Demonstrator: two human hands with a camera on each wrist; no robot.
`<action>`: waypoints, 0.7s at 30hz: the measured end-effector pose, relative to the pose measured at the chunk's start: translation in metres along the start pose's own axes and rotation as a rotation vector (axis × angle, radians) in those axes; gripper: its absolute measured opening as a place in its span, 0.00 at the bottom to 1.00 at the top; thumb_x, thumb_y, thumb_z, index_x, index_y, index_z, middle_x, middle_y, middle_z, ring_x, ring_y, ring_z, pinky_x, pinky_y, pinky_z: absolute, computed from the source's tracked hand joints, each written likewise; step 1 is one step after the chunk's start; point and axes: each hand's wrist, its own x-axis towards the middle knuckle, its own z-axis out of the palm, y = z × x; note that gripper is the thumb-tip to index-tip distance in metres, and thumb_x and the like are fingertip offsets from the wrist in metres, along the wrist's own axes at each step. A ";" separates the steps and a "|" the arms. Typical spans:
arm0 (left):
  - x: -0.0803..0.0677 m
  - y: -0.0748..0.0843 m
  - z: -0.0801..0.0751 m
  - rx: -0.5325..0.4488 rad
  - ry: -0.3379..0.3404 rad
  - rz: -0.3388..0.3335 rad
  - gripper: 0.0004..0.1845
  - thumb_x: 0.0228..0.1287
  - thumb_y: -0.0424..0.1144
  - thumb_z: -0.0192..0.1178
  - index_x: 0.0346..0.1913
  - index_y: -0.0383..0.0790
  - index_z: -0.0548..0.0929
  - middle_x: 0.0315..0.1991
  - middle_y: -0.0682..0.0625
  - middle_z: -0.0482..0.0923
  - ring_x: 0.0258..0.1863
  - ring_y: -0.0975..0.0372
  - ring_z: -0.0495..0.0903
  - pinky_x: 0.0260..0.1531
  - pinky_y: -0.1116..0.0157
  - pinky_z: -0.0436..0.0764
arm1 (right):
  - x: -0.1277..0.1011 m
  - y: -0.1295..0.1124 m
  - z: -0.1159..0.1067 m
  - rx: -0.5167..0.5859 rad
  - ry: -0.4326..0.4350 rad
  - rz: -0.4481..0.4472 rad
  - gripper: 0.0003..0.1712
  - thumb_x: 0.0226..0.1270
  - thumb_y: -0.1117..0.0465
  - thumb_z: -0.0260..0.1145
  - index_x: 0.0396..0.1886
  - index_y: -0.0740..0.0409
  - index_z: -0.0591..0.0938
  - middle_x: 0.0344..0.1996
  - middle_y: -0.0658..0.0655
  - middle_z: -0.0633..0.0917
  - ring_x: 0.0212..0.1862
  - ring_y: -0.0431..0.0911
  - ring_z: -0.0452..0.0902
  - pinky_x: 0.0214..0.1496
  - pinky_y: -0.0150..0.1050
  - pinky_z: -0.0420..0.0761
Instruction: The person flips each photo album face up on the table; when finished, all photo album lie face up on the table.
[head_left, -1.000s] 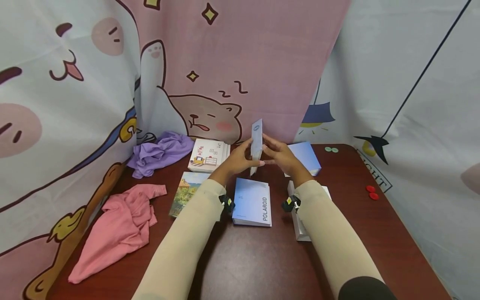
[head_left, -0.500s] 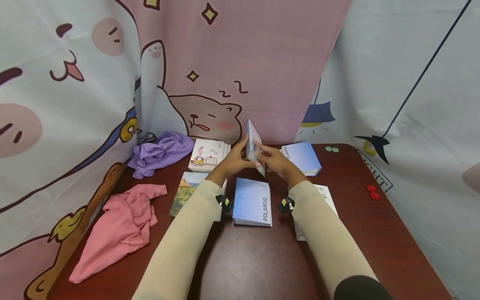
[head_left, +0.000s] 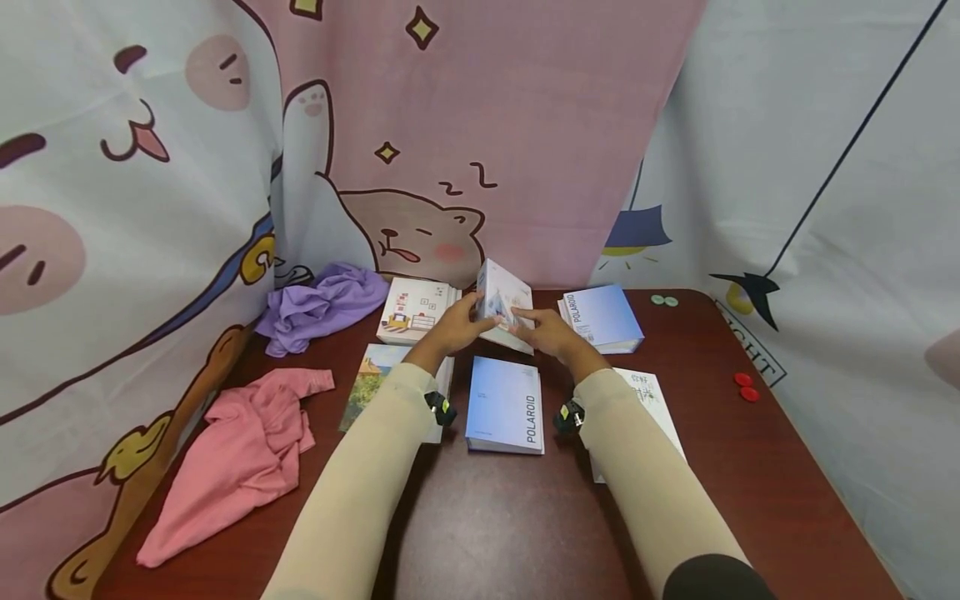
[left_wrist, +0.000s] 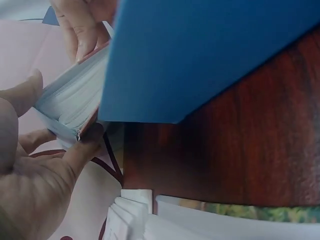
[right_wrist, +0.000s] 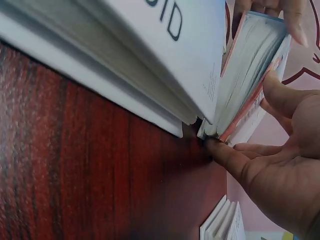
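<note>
Both hands hold a thick photo album (head_left: 507, 302) with a pale illustrated cover, tilted above the back middle of the table. My left hand (head_left: 456, 329) grips its left side, thumb across the front. At the right edge, my right hand (head_left: 553, 333) pinches it between thumb and fingers. The album's page edges (left_wrist: 80, 92) face the left wrist camera. Just below the hands lies a blue POLAROID album (head_left: 504, 406). Another blue POLAROID album (head_left: 603, 317) is behind the right hand, and a white album (head_left: 648, 396) is partly hidden by the right sleeve.
A white album with a room drawing (head_left: 417, 310) and a landscape-covered album (head_left: 375, 379) lie left. Purple cloth (head_left: 322, 304) and pink cloth (head_left: 247, 458) lie farther left. Green discs (head_left: 663, 300) and red discs (head_left: 746, 387) sit right. A printed curtain (head_left: 540, 150) rises behind the table.
The held album has turned from edge-on so that its illustrated cover faces the head camera, and it has moved slightly down and left. Both hands have shifted with it.
</note>
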 end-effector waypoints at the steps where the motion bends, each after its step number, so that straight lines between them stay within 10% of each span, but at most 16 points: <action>1: 0.000 -0.001 0.000 0.018 0.007 -0.006 0.47 0.80 0.54 0.65 0.88 0.36 0.56 0.86 0.34 0.61 0.83 0.40 0.67 0.81 0.45 0.71 | 0.000 0.000 0.000 -0.009 -0.002 0.006 0.37 0.83 0.48 0.66 0.85 0.48 0.69 0.83 0.68 0.69 0.76 0.61 0.74 0.79 0.59 0.76; 13: -0.002 -0.015 0.003 0.074 0.000 -0.032 0.43 0.85 0.48 0.59 0.91 0.49 0.49 0.90 0.41 0.51 0.89 0.43 0.52 0.87 0.40 0.55 | -0.002 0.002 0.002 -0.108 -0.007 0.061 0.36 0.79 0.60 0.68 0.83 0.51 0.73 0.82 0.69 0.70 0.84 0.65 0.65 0.84 0.62 0.68; 21: 0.000 -0.027 0.010 0.123 0.005 -0.035 0.35 0.83 0.41 0.61 0.87 0.49 0.63 0.85 0.38 0.65 0.83 0.42 0.67 0.82 0.41 0.68 | -0.002 0.003 0.004 -0.179 0.015 0.096 0.35 0.79 0.58 0.70 0.82 0.50 0.74 0.80 0.69 0.74 0.78 0.62 0.73 0.81 0.60 0.73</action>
